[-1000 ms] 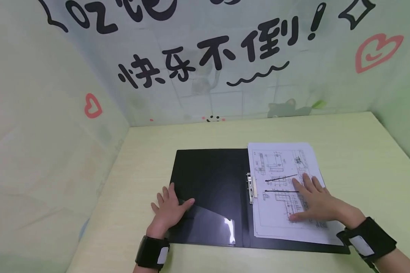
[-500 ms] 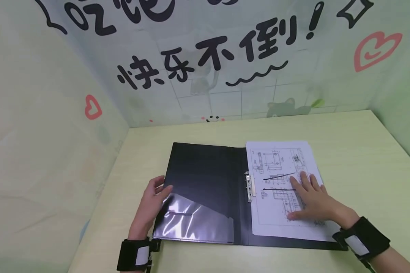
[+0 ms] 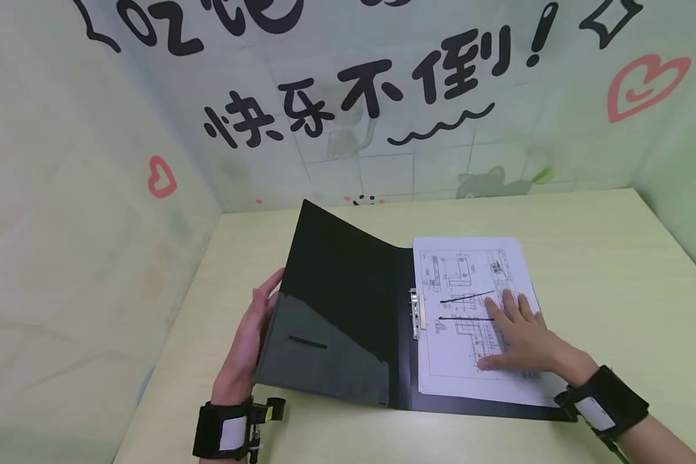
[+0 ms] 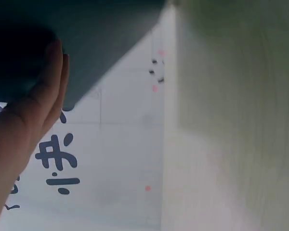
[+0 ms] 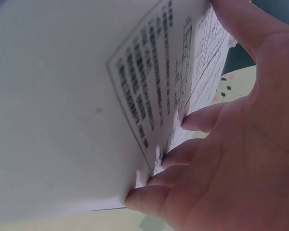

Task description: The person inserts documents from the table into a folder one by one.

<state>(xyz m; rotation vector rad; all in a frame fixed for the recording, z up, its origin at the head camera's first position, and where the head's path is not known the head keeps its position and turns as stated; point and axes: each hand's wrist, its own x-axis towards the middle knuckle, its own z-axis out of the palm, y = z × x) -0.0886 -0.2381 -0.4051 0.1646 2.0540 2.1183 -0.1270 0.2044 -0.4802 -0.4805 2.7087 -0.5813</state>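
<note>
A black clip folder [image 3: 348,270] lies spread out on the table, its left cover raised at a slant. My left hand [image 3: 246,345] supports that cover's outer edge from behind. In the left wrist view, extended fingers [image 4: 50,84] lie against the cover's underside [image 4: 101,43]; the thumb is not visible. White sheets with technical drawings [image 3: 470,264] sit on the right side of the folder, beside a metal clip [image 3: 415,314]. Spread flat on these sheets is my right hand [image 3: 524,341]. Its fingertips touch the printed page [image 5: 62,120] in the right wrist view.
The pale wooden table [image 3: 603,258] extends around the folder. A printed backdrop [image 3: 348,154] rises at the rear edge, with side panels left and right. Inside the cover is a pocket [image 3: 336,361] with a slit. Two thin black strokes [image 3: 464,318] cross the top sheet.
My left hand has moved from resting on the left cover to its outer edge and then behind it. The cover has lifted off the table. My right hand stays on the sheets.
</note>
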